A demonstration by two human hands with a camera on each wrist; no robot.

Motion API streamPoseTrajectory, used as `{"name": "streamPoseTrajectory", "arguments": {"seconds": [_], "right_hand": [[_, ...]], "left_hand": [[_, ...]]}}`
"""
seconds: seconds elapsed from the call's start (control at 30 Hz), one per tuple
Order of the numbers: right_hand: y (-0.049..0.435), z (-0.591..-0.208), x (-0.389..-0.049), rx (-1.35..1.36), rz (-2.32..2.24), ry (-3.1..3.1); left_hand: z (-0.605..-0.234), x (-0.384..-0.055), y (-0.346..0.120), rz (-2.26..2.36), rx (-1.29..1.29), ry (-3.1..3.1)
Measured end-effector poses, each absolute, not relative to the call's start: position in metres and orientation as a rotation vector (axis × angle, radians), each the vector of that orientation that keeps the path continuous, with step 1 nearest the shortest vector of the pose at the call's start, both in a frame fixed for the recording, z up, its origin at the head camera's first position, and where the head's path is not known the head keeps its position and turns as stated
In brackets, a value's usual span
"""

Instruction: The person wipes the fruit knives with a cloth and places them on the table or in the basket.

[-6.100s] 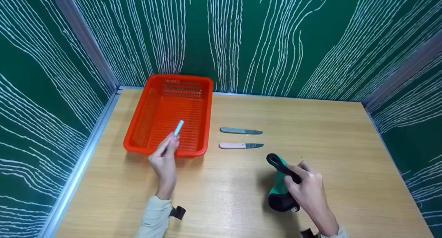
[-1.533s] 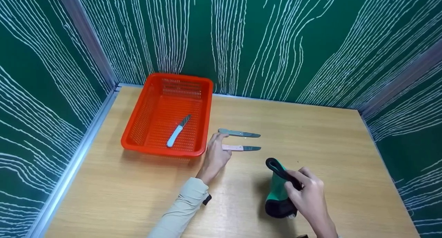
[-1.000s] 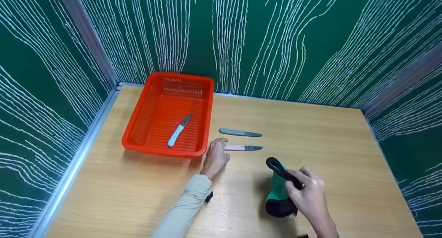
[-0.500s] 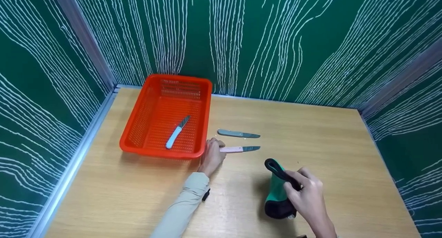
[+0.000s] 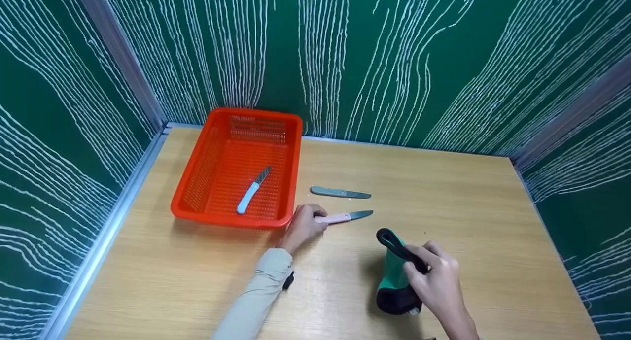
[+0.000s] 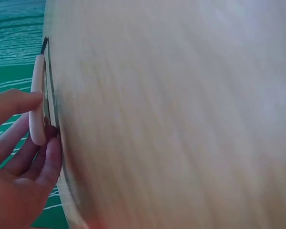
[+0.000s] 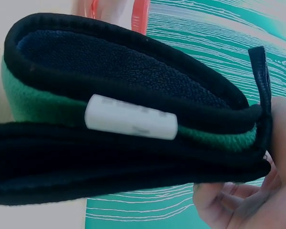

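My left hand (image 5: pixel 304 225) pinches the pale pink handle of a small paring knife (image 6: pixel 37 102) between thumb and fingers. Its blade points right, and the handle end is hidden in the hand. Just behind lies a second paring knife (image 5: pixel 335 191) with a grey-green handle. A third, light-blue-handled paring knife (image 5: pixel 250 197) rests inside the red basket (image 5: pixel 177 202). On the right, my right hand (image 5: pixel 436 276) grips a folded green cloth with black edging (image 5: pixel 394 271). Its white label (image 7: pixel 131 118) shows in the right wrist view.
The wooden table (image 5: pixel 443 192) bears everything. Green walls (image 5: pixel 374 59) with wavy white lines enclose its back and both sides. The basket stands at the back left, close beside my left hand.
The blue-handled knife went from my left hand into the basket. My left hand moved to the pink-handled knife and now tilts it, blade tip slightly up. The right hand keeps its hold.
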State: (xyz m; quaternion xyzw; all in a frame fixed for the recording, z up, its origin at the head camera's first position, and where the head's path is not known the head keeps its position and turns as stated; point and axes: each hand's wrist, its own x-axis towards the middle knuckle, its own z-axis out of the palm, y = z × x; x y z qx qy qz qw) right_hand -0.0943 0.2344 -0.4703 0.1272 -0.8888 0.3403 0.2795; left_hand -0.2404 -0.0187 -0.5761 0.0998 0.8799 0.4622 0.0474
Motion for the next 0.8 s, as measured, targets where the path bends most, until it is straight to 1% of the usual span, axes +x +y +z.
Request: {"name": "streamPoseTrajectory", "arguments": {"seconds": [0.17, 0.47, 0.67, 0.8], "right_hand": [[0.235, -0.47, -0.093, 0.333, 0.914, -2.387], [0.237, -0.469, -0.092, 0.305, 0.917, -2.4], [0.238, -0.469, -0.091, 0.323, 0.896, -2.391], [0.239, -0.467, -0.091, 0.294, 0.893, -2.412]], "left_hand": [[-0.573, -0.239, -0.019, 1.46, 0.297, 2.655], [-0.569, -0.232, -0.022, 1.53, 0.079, 2.576], [-0.565, -0.222, -0.019, 1.864, 0.129, 2.427], [-0.561, -0.212, -0.017, 1.948, 0.152, 2.366]]}}
